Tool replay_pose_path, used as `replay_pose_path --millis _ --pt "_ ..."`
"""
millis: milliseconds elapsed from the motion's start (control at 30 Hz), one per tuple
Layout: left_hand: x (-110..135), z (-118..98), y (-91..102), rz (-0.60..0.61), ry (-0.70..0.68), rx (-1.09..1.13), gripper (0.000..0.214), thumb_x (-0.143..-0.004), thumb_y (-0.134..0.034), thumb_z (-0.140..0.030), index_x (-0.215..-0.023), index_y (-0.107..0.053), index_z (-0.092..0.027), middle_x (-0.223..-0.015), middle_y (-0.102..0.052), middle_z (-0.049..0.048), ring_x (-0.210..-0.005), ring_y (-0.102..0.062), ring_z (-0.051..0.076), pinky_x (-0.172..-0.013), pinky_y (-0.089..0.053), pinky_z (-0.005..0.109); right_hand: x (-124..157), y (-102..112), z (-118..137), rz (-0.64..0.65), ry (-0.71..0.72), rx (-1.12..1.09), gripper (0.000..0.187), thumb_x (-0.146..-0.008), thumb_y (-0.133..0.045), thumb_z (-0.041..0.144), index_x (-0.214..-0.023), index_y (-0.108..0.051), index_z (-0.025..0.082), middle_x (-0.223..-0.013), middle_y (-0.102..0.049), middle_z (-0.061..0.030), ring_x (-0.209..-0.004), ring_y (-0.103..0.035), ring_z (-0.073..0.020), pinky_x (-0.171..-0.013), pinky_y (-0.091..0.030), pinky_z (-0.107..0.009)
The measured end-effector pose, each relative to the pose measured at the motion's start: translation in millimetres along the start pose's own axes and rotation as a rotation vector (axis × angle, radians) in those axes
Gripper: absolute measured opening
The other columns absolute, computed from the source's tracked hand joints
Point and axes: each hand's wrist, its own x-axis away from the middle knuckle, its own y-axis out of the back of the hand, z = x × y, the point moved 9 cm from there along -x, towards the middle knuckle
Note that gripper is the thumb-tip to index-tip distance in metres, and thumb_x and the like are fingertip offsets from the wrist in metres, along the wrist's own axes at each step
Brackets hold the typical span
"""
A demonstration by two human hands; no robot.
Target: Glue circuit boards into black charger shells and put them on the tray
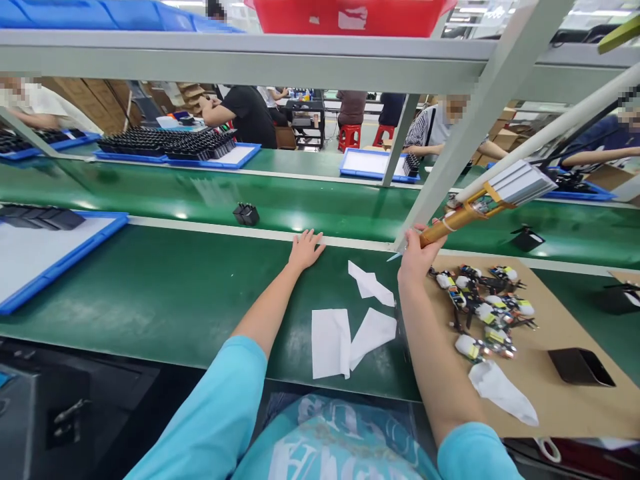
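Note:
My left hand (305, 252) lies flat on the green bench top (200, 287) near its far ledge, fingers spread, holding nothing. My right hand (417, 257) is closed around an amber, rod-shaped tool (445, 227) with a grey metal block at its upper end. A pale, thin point sticks out on the left of that hand; whether it belongs to the tool I cannot tell. White paper pieces (331, 343) lie between my arms. Below and right of my right hand, small electronic assemblies (480, 300) with white parts and wires are heaped on a brown cardboard sheet (550, 407).
A black housing (583, 367) and a crumpled white cloth or paper (503, 393) rest on the cardboard. Black parts (246, 214) sit on the green belt (310, 207). At left is a blue-rimmed tray (75, 263). A slanted metal post (450, 153) rises beside my right hand. Co-workers sit opposite.

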Motion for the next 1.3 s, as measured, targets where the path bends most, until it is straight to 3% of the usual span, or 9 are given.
replay_pose_path --millis 167,300,467,667,900,1033,1167,1233,1300 --pt "7.5 11.5 31.4 -0.194 0.094 0.304 0.028 -0.084 -0.051 -0.03 -0.101 -0.069 -0.019 -0.112 -0.067 0.0071 -0.109 -0.059 0.022 -0.102 -0.042 0.039 -0.1 23.7 -5.6 0.091 0.04 0.216 0.071 -0.072 -0.052 0.029 -0.135 -0.019 0.023 -0.132 -0.044 -0.0113 -0.123 -0.047 -0.0183 -0.102 -0.041 -0.04" --pt "22.7 23.6 51.3 -0.241 0.155 0.501 0.026 -0.073 -0.063 -0.027 -0.094 -0.069 -0.014 -0.1 -0.071 0.0097 -0.095 -0.065 0.022 -0.09 -0.05 0.037 4.0 40.2 -8.4 0.118 0.08 0.39 0.082 -0.076 -0.046 0.027 -0.144 0.001 0.025 -0.142 -0.031 -0.0122 -0.133 -0.038 -0.0188 -0.109 -0.032 -0.044" --pt "53.7 34.9 78.4 -0.224 0.196 0.715 0.035 -0.061 -0.074 -0.033 -0.088 -0.067 -0.012 -0.084 -0.071 0.0089 -0.076 -0.067 0.017 -0.071 -0.055 0.03 28.0 64.2 -8.4 0.028 0.096 0.566 0.081 -0.079 -0.049 0.032 -0.145 -0.003 0.024 -0.149 -0.014 -0.014 -0.138 -0.028 -0.0213 -0.108 -0.033 -0.042" --pt "101.9 46.5 133.9 -0.264 0.269 0.761 0.031 -0.066 -0.074 -0.039 -0.082 -0.068 -0.013 -0.066 -0.066 0.0031 -0.042 -0.052 0.006 -0.039 -0.04 0.018 94.3 -5.3 -55.1 0.93 0.089 0.869 0.043 -0.079 -0.053 0.03 -0.121 -0.056 0.021 -0.097 -0.057 -0.0062 -0.072 -0.055 -0.0131 -0.07 -0.047 -0.029" --pt "194.0 68.9 214.8 -0.583 0.268 0.76 0.023 -0.073 -0.067 -0.038 -0.078 -0.069 -0.016 -0.07 -0.066 0.003 -0.052 -0.059 0.009 -0.048 -0.047 0.019 143.3 -98.0 -77.7 1.327 0.216 0.952 0.043 -0.086 -0.034 0.014 -0.122 -0.057 0.012 -0.104 -0.054 -0.0159 -0.077 -0.055 -0.0179 -0.072 -0.044 -0.032" --pt "232.0 77.9 239.9 -0.696 0.308 0.747 0.022 -0.072 -0.066 -0.038 -0.077 -0.068 -0.017 -0.068 -0.066 0.0021 -0.051 -0.058 0.009 -0.047 -0.046 0.019 274.4 -143.2 -38.8 1.699 0.326 0.765 0.034 -0.083 -0.041 0.01 -0.109 -0.062 0.009 -0.103 -0.058 -0.016 -0.085 -0.058 -0.0184 -0.076 -0.045 -0.029" --pt "258.0 82.1 255.3 -0.732 0.328 0.698 0.021 -0.073 -0.066 -0.038 -0.08 -0.068 -0.018 -0.071 -0.066 0.0022 -0.054 -0.059 0.01 -0.049 -0.048 0.02 427.4 -128.3 40.3 2.21 0.435 0.321 0.022 -0.079 -0.055 0.014 -0.097 -0.066 0.02 -0.092 -0.064 -0.0017 -0.071 -0.058 -0.0068 -0.066 -0.045 -0.016" --pt "276.1 85.5 262.3 -0.752 0.331 0.677 0.02 -0.074 -0.066 -0.037 -0.082 -0.069 -0.018 -0.073 -0.067 0.0023 -0.056 -0.06 0.01 -0.051 -0.049 0.02 443.7 -124.8 71.8 2.326 0.542 0.073 0.022 -0.081 -0.052 0.015 -0.098 -0.066 0.019 -0.095 -0.064 -0.0025 -0.079 -0.059 -0.0086 -0.072 -0.045 -0.017" --pt "298.3 90.9 267.5 -0.774 0.347 0.662 0.02 -0.074 -0.066 -0.036 -0.084 -0.069 -0.019 -0.074 -0.067 0.0024 -0.058 -0.061 0.01 -0.052 -0.05 0.02 394.4 -161.5 54.1 2.07 0.439 0.321 0.023 -0.081 -0.053 0.015 -0.099 -0.066 0.023 -0.099 -0.065 -0.0005 -0.092 -0.059 -0.0089 -0.083 -0.044 -0.018"
